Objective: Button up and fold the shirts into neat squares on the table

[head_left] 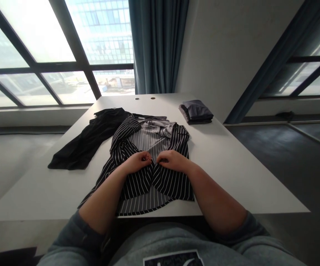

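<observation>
At a white table (232, 173) by tall windows (37, 48), the left hand (137, 162) and right hand (173, 160) nearly meet, fingertips pinching the front edges of a black-and-white striped shirt (137, 184) laid flat.

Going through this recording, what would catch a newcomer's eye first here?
The black-and-white striped garment spread in the middle of the white table stands out first, with the left hand and right hand meeting on its front. To its left lies a crumpled black garment, and a folded dark grey pile sits toward the far right of the table. Behind it all, a large bright window fills the upper left.
</observation>
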The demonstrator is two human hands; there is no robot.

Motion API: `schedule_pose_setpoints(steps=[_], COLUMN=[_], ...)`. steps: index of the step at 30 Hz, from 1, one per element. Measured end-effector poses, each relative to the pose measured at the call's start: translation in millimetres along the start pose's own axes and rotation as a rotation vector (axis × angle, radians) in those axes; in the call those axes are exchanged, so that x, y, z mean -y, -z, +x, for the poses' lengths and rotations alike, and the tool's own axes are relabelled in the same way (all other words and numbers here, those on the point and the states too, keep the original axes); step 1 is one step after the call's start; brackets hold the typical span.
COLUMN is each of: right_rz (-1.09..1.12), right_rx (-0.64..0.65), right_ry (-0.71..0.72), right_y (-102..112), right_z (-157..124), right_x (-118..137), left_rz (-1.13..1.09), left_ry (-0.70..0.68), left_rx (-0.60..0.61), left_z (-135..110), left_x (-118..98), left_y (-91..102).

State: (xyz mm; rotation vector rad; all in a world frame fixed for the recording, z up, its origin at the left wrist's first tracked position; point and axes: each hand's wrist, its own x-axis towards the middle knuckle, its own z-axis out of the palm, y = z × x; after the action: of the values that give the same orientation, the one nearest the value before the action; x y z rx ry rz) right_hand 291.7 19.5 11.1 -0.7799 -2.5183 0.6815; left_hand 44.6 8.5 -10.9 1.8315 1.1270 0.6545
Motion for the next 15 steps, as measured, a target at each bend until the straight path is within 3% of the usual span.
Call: schedule_pose_setpoints(steps=[7,15], right_rz=[0.13,0.147], right_rx=[-0.23,-0.321], right_ry=[0.003,0.126], right_y=[-22,-41], right_z=[1,6], right_x=[-5,-1], left_rz=[-0.102,-0.229], left_ry=[0.054,0.063], left_rx=[-0.132,-0.113], left_z=[-1,0], left_x=[14,20], left_y=[-9.9,-21.7])
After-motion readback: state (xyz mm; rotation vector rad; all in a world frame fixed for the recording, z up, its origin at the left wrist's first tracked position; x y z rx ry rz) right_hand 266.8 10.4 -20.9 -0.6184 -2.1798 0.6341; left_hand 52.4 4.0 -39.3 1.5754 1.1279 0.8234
